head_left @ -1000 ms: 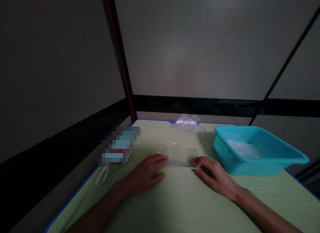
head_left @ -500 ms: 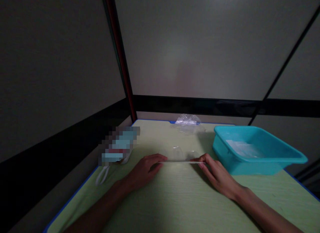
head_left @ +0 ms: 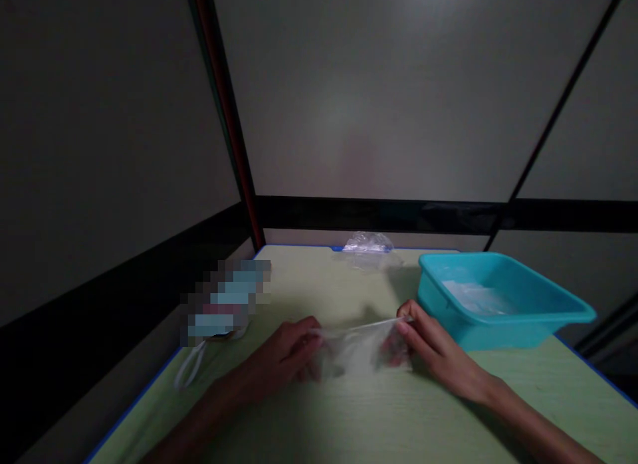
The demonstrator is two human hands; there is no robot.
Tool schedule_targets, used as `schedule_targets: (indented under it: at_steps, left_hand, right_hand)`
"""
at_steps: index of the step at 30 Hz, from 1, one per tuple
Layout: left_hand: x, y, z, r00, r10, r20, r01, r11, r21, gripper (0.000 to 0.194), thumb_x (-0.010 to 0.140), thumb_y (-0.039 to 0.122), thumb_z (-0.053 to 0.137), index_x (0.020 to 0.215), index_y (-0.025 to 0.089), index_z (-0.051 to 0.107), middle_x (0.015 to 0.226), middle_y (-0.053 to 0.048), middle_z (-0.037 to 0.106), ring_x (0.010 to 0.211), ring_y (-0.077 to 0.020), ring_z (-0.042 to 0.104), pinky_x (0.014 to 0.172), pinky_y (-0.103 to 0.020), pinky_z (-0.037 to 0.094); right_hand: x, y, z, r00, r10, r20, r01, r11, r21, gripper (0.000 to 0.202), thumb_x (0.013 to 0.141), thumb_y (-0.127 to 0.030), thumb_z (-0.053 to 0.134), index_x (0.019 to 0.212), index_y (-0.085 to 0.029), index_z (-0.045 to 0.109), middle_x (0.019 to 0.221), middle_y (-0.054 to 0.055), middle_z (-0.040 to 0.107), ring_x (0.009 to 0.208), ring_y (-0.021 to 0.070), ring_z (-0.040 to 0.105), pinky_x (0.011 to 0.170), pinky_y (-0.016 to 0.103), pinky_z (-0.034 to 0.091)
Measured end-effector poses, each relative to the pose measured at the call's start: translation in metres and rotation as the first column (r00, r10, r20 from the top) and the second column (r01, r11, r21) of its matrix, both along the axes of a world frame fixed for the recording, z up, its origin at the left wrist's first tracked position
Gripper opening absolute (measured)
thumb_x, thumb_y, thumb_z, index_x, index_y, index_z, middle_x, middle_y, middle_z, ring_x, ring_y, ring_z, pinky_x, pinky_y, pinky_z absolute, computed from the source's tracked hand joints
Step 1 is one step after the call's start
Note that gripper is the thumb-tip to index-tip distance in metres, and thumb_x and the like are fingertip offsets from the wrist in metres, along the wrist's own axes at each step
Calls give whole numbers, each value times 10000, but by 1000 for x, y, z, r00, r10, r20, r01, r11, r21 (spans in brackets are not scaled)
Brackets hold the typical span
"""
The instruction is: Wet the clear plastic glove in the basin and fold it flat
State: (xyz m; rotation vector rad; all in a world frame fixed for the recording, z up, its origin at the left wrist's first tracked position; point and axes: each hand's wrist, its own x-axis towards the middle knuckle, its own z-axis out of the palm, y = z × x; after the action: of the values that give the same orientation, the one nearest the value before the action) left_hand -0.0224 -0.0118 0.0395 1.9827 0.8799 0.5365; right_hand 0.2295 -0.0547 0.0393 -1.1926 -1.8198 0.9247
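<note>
A clear plastic bag (head_left: 361,348) is stretched between my two hands, just above the table (head_left: 349,424). My left hand (head_left: 292,351) is closed on its left end, and my right hand (head_left: 423,331) pinches its upper right corner between thumb and fingers. The bag's top edge runs as a pale line from hand to hand, slightly higher at the right. Some fingers of both hands show blurred through or behind the film. I cannot make out anything inside the bag.
A turquoise plastic basin (head_left: 528,331) stands at the right, with white, flat pieces (head_left: 473,296) inside. Crumpled clear plastic (head_left: 369,244) lies at the table's far edge. On the left is a pixelated item (head_left: 232,298) with a white loop (head_left: 189,367). Walls border the back and left.
The bag, earlier nearly edge-on as a thin line, now hangs down with its face showing. My left hand has lowered slightly. The view has shifted a little.
</note>
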Motion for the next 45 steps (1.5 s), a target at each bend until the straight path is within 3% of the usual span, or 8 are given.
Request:
schedule_targets:
  at_steps: [6,9,11,16,24,29,34,45]
  left_hand:
    - [-1,2,1,929,-79,361,280,788,-549,221,784,363,442,875,170,385,729,-44,640,331,-94,521,287,-154,331]
    - [-1,4,1,939,-26,344,253,729,-636,213,774,348,453,863,158,418,715,-56,655,350,-103,541,293,-149,339]
    - [1,5,-3,963,19,269,164,751,-640,208,768,336,467,844,144,449,721,-63,658,383,-100,554,322,-150,363]
    - [7,12,-18,976,154,156,-46,841,-539,233,709,340,513,786,121,508,633,-27,634,421,-93,546,365,-158,381]
    - [13,20,-24,968,251,13,-231,908,-351,205,717,350,419,751,149,433,532,35,522,370,-98,522,297,-145,298]
    - [8,20,-24,873,484,60,-488,863,130,215,769,297,384,955,189,375,844,-7,563,346,-47,463,360,-182,345]
    - [7,10,-18,896,442,-39,-402,846,350,285,816,240,317,1090,183,372,946,-48,610,570,-125,571,582,-255,426]
    - [14,4,-20,882,413,-226,-300,863,407,420,834,246,294,1247,171,291,935,-26,640,838,-196,570,761,-298,364]
  right_hand:
    - [-2,-3,2,935,15,-355,-203,843,-499,255,819,-436,396,755,-208,303,620,-33,559,399,69,523,352,152,368]
    - [-2,-2,-7,921,-3,-389,-257,746,-614,261,809,-438,407,773,-216,276,647,-1,605,414,91,566,346,149,381]
    - [-3,1,-15,934,-18,-358,-216,768,-603,263,804,-447,405,788,-214,284,653,0,610,436,98,578,347,149,381]
    - [-1,11,-29,983,-11,-185,-60,925,-375,288,779,-463,431,721,-197,339,502,-85,450,389,62,468,328,151,344]
    - [3,20,-31,996,-76,42,81,990,-119,232,824,-407,352,751,-188,372,533,-60,426,402,75,402,354,194,320]
    - [8,18,-24,924,-261,279,199,953,230,162,820,-293,388,921,-170,415,825,53,526,689,160,516,641,321,420]
    - [9,12,-14,898,-173,405,50,953,297,188,854,-251,321,948,-193,473,912,63,543,833,179,514,733,336,412]
    - [12,13,-14,863,-144,485,38,974,221,326,883,-338,253,863,-182,539,784,51,580,739,172,549,692,316,415]
